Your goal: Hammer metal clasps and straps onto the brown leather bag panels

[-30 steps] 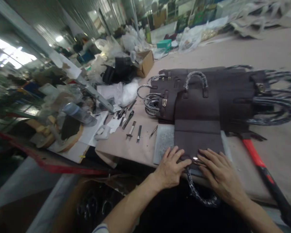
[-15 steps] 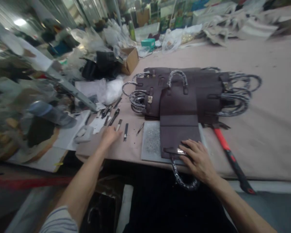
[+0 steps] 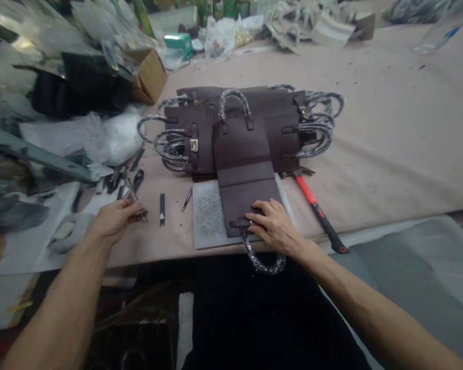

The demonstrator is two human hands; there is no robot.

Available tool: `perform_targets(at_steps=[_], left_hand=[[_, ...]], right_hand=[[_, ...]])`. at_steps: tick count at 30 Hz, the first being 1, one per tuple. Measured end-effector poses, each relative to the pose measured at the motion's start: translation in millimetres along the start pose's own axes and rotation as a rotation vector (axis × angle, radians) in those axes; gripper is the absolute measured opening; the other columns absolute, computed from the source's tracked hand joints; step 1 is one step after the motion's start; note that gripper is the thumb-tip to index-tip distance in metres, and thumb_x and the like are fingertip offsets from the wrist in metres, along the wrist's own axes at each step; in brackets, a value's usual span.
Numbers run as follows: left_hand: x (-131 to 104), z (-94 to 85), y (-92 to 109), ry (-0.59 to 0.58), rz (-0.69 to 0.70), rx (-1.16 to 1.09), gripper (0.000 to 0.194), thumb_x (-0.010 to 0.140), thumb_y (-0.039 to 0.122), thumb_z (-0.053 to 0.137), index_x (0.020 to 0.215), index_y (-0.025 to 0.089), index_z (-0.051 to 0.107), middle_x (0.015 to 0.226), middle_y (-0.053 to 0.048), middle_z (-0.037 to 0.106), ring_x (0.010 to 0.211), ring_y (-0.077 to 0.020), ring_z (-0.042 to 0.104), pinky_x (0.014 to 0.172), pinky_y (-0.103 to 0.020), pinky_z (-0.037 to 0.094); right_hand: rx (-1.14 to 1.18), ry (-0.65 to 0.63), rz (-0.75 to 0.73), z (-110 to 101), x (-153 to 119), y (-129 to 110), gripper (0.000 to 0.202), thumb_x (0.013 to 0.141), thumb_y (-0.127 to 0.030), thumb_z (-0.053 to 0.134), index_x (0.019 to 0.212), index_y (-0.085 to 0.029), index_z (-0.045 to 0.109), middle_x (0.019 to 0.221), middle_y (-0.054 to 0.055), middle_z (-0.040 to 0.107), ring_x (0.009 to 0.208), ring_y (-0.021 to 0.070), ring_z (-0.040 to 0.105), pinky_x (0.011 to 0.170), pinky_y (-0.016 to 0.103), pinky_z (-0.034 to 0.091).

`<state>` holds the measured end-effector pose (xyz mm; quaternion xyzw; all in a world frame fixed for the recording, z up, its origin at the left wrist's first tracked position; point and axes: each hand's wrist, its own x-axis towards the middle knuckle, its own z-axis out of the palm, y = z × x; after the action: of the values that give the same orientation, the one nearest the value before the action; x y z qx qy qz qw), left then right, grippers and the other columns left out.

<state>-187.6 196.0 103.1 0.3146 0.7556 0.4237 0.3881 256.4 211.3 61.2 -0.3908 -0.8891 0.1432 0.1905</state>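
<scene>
My left hand (image 3: 116,220) is closed on a slim metal tool (image 3: 134,194), pinched between thumb and fingers above the table's left side. The kind of tool is not clear. My right hand (image 3: 272,226) lies with its fingers spread on the lower end of a dark brown leather bag panel (image 3: 247,192), beside a small strap with a metal fitting. A plastic-wrapped handle (image 3: 264,264) hangs from that end over the table edge. Under the panel is a grey slab (image 3: 208,216). A flat dark metal tool (image 3: 162,209) and a thin pointed tool (image 3: 187,199) lie between my hands.
More brown bag panels (image 3: 204,154) with wrapped handles are stacked behind. A hammer (image 3: 312,203) with a red and black handle lies at the right. At the left are several loose tools, a cardboard box (image 3: 150,77) and plastic bags (image 3: 123,134).
My left hand has picked up the slim metal tool from the table and lifted it. My right hand stays on the panel. The view has shifted to the right.
</scene>
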Motion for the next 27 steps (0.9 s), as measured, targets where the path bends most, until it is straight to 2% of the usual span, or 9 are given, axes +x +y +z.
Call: perform_targets(at_steps=[3, 6, 9, 12, 14, 18, 24, 27], left_hand=[[-40, 26.1, 2, -0.097, 0.009, -0.347, 0.036, 0.057, 0.027, 0.091, 0.083, 0.016, 0.068, 0.078, -0.003, 0.071, 0.073, -0.0166, 0.067, 0.067, -0.026, 0.059], [-76, 76.9, 0, -0.170, 0.000, -0.521, 0.049, 0.056, 0.033, 0.095, 0.094, 0.018, 0.069, 0.083, -0.003, 0.073, 0.079, -0.0196, 0.071, 0.071, -0.029, 0.061], [-100, 131.9, -7, -0.195, 0.050, -0.587, 0.051, 0.058, 0.037, 0.095, 0.096, 0.019, 0.067, 0.085, -0.003, 0.074, 0.081, -0.0199, 0.072, 0.074, -0.030, 0.060], [-113, 168.3, -16, -0.212, 0.209, -0.499, 0.039, 0.068, 0.035, 0.089, 0.094, 0.019, 0.065, 0.093, -0.005, 0.076, 0.089, -0.0207, 0.073, 0.081, -0.031, 0.060], [-117, 179.0, -20, -0.242, 0.289, -0.408, 0.030, 0.076, 0.033, 0.084, 0.093, 0.019, 0.064, 0.100, -0.008, 0.077, 0.097, -0.0227, 0.073, 0.089, -0.035, 0.060], [-122, 182.5, -25, -0.232, 0.386, -0.332, 0.022, 0.082, 0.030, 0.079, 0.092, 0.019, 0.063, 0.105, -0.009, 0.077, 0.104, -0.0242, 0.072, 0.100, -0.041, 0.057], [-124, 183.9, -32, -0.157, 0.414, -0.316, 0.022, 0.083, 0.031, 0.079, 0.092, 0.020, 0.062, 0.102, -0.008, 0.077, 0.102, -0.0239, 0.073, 0.101, -0.043, 0.057], [-123, 185.5, -34, -0.174, 0.454, -0.318, 0.021, 0.085, 0.029, 0.078, 0.094, 0.019, 0.062, 0.101, -0.008, 0.077, 0.099, -0.0230, 0.074, 0.093, -0.039, 0.060]], right_hand=[[0.049, 0.046, 0.003, 9, 0, 0, 0.026, 0.097, -0.030, 0.061, 0.120, -0.025, 0.073, 0.134, 0.012, 0.059, 0.123, 0.0295, 0.055, 0.117, 0.061, 0.032], [0.064, 0.043, 0.006, 12, -2, 2, 0.025, 0.097, -0.029, 0.061, 0.119, -0.025, 0.073, 0.135, 0.012, 0.059, 0.122, 0.0290, 0.056, 0.117, 0.062, 0.032], [0.076, 0.030, 0.007, 10, -2, 2, 0.026, 0.097, -0.029, 0.060, 0.119, -0.024, 0.074, 0.135, 0.012, 0.059, 0.123, 0.0295, 0.056, 0.117, 0.062, 0.032], [0.082, 0.031, 0.016, 8, -1, 0, 0.026, 0.098, -0.033, 0.061, 0.117, -0.024, 0.075, 0.134, 0.013, 0.060, 0.122, 0.0303, 0.056, 0.117, 0.062, 0.033], [0.086, 0.033, 0.028, 7, 0, 0, 0.026, 0.098, -0.035, 0.060, 0.117, -0.025, 0.076, 0.133, 0.012, 0.061, 0.120, 0.0303, 0.056, 0.116, 0.062, 0.033], [0.090, 0.042, 0.040, 8, 1, -1, 0.025, 0.099, -0.034, 0.059, 0.116, -0.026, 0.076, 0.132, 0.011, 0.061, 0.120, 0.0298, 0.056, 0.116, 0.061, 0.034], [0.085, 0.056, 0.033, 7, 0, -1, 0.024, 0.099, -0.030, 0.059, 0.117, -0.025, 0.075, 0.132, 0.011, 0.061, 0.120, 0.0304, 0.055, 0.116, 0.061, 0.035], [0.094, 0.071, 0.026, 8, 0, -1, 0.024, 0.099, -0.030, 0.059, 0.116, -0.024, 0.074, 0.131, 0.012, 0.061, 0.119, 0.0305, 0.055, 0.115, 0.061, 0.036]])
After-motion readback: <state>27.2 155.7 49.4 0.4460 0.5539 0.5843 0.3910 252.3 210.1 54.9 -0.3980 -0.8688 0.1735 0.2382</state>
